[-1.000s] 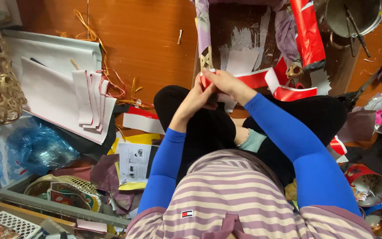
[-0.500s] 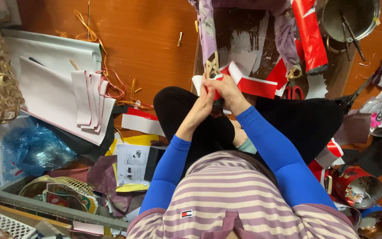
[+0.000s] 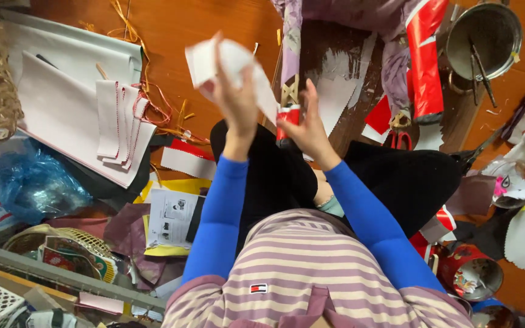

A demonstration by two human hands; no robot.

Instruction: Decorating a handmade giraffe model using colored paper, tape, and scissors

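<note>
Our left hand [image 3: 235,97] grips a white paper sheet [image 3: 232,64], raised above the lap; our right hand [image 3: 308,130] pinches a small red-wrapped roll [image 3: 288,116] just beside it, over the wooden floor [image 3: 202,24].

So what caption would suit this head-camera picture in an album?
Seated amid craft scraps, the left hand lifts white paper while the right hand grips a red-wrapped stick.

Matt white paper [image 3: 232,64], glossy red foil roll [image 3: 425,58], dull metal pot [image 3: 484,37] (scuffed), polished wooden floor [image 3: 202,24].

Paper stacks [image 3: 80,103] left, metal pot [image 3: 484,36] right.
</note>
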